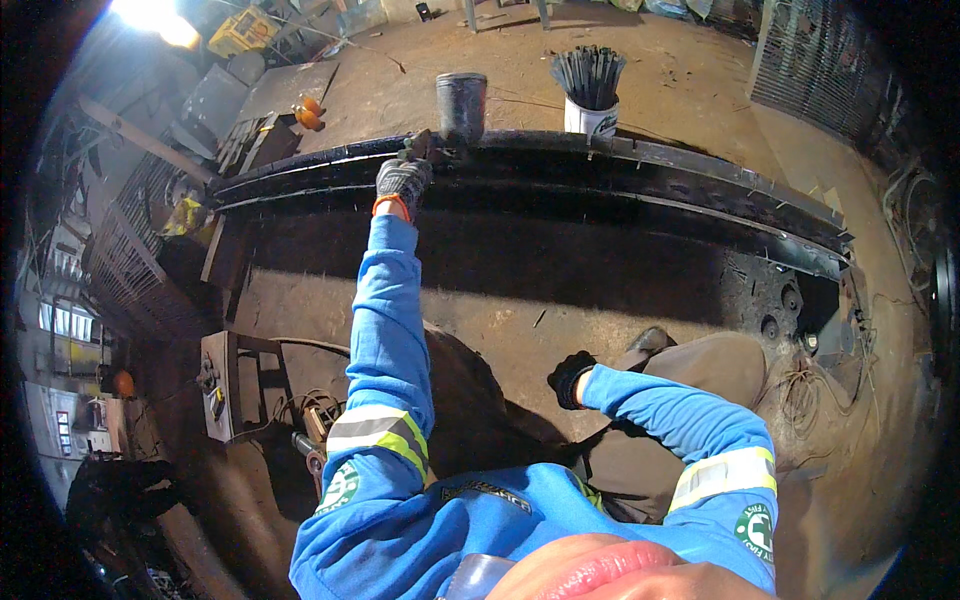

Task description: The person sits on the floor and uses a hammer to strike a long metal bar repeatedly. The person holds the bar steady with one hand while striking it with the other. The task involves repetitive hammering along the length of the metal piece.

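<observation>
My left hand (pixel 403 182), in a grey knitted glove with an orange cuff, reaches forward with its fingers closed at a long black steel beam (pixel 680 185). A small dark piece (pixel 418 147) shows at its fingertips on the beam's top edge; I cannot make out its kind. Just right of it stands a dark cylindrical can (pixel 461 105). My right hand (pixel 572 380), in a black glove, is curled into a fist above the floor near my knee, with nothing visible in it.
Behind the beam stands a white bucket (pixel 590 118) full of dark rods (pixel 588 76). An orange object (pixel 309 113) lies at the far left. A metal box frame (pixel 243 385) is near my left arm; coiled cable (pixel 800 395) lies at the right. Metal grating (pixel 815 70) leans far right.
</observation>
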`<state>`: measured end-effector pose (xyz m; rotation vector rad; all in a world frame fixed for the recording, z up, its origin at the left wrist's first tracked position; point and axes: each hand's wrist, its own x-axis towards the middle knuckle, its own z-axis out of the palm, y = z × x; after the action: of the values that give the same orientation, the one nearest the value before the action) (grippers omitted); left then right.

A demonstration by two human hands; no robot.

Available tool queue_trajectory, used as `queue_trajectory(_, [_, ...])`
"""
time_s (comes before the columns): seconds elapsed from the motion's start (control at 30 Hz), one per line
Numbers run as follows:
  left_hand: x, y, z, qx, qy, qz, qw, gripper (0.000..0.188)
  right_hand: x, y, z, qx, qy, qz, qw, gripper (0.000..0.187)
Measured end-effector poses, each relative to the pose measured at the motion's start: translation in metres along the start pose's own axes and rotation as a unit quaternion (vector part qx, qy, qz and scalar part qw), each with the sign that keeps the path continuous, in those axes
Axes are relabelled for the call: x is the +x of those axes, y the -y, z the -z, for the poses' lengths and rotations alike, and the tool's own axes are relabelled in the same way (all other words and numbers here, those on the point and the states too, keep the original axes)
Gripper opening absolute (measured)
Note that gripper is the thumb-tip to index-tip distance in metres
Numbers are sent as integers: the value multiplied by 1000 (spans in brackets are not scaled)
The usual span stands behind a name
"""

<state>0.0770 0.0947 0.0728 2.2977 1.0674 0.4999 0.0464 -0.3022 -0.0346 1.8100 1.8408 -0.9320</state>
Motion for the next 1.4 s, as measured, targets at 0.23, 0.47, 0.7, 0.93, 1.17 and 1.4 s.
queue_trajectory(0.23, [-7, 9, 21, 35, -60, 148, 986, 59, 3, -6, -9, 1, 19, -6, 1000, 40])
queue_trajectory(0.47, [7, 6, 0, 80, 43, 177, 980, 48, 2, -7, -9, -2, 26, -11, 1000, 42])
queue_trajectory(0.7, [15, 5, -38, -226, 76, 23, 971, 37, 13, -7, -14, -13, -59, 8, 998, 22])
queue_trajectory(0.93, [-29, -77, -33, 332, -59, -438, 833, 27, 16, -9, -31, -8, -137, 25, 990, 19])
queue_trajectory(1.17, [-36, -115, -51, 161, 60, -396, 902, 24, 21, -7, -34, 1, -114, -8, 994, 17])
queue_trajectory(1.4, [-35, -135, -78, -121, 203, -258, 937, 22, 11, -5, -11, 8, -24, 8, 1000, 24])
